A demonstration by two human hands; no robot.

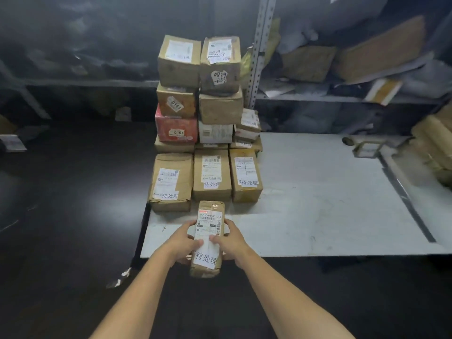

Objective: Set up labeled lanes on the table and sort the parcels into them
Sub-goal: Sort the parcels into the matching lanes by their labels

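Note:
I hold a narrow brown parcel (209, 238) over the table's front left corner. It carries a shipping label and a white sticker with printed characters. My left hand (184, 241) grips its left side and my right hand (228, 242) grips its right side, thumbs on top. Just beyond it, three brown parcels with the same white stickers lie in a row: a wide one (171, 182), a middle one (212, 174) and a right one (245, 174). Behind them rises a stack of boxes (199, 89), including a red one (176, 127).
The white table (318, 196) stretches to the right, with a dark strip (406, 199) across its right end and a tape dispenser (365, 146) at the back. Metal shelving (342, 69) behind holds loose parcels. More wrapped packages (433, 148) pile up at far right. Dark floor lies on the left.

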